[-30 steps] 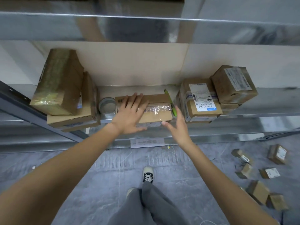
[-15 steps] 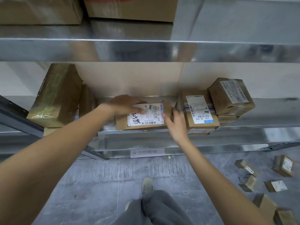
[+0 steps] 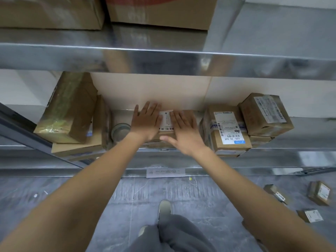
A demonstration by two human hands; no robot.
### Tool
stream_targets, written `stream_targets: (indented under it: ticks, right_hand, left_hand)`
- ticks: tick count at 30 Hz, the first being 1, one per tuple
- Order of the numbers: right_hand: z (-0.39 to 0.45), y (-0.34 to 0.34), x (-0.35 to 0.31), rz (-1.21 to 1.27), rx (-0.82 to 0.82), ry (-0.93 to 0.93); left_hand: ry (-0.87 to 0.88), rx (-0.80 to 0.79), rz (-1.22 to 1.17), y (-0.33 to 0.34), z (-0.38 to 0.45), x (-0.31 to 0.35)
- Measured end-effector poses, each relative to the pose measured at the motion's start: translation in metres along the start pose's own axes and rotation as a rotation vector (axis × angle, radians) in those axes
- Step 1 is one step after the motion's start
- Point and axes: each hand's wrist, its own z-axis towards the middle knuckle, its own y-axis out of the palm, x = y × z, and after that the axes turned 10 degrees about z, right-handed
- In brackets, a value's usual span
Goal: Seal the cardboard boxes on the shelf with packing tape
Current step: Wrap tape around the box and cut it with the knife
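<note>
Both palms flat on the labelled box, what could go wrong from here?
1. The left hand and right hand cover the small brown cardboard box, so any unsealed seam may go unnoticed.
2. The grey roll of packing tape stands beside the left wrist; an elbow shift might knock it.
3. The stacked labelled boxes overhang the metal shelf edge and could tip.

A metal shelf [image 3: 309,131] carries a small labelled box [image 3: 166,122] lying flat under both hands, with a roll of tape [image 3: 121,130] just left of the left hand. Farther left sits a stack of larger boxes [image 3: 72,124]; right of the right hand stands a pile of labelled parcels [image 3: 236,131]. On the floor [image 3: 72,193], small boxes [image 3: 319,195] lie scattered beyond the right arm.
</note>
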Motion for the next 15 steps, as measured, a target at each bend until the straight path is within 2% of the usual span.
stream_targets:
  ticks: [4,7,9,11,12,15]
  right_hand:
    - [-0.04,0.009,0.017,0.072,0.045,-0.111]
    - [-0.041,0.008,0.028,0.21,0.15,-0.16]
    - [-0.034,0.007,0.033,0.381,0.234,0.019]
    - [-0.029,0.007,0.039,0.683,0.197,0.191]
    - [-0.029,0.009,0.041,0.792,0.17,0.213]
    - [-0.031,0.007,0.046,0.806,0.219,0.232]
  left_hand:
    - [-0.008,0.018,-0.029,0.0,-0.001,-0.003]
    - [0.078,0.028,-0.136,-0.004,-0.005,-0.008]
    - [0.166,0.035,-0.164,-0.007,-0.013,-0.015]
    - [0.27,0.069,-0.01,-0.002,-0.022,-0.021]
    - [0.314,0.057,0.076,0.002,-0.025,-0.024]
    - [0.376,0.045,0.129,-0.001,-0.029,-0.027]
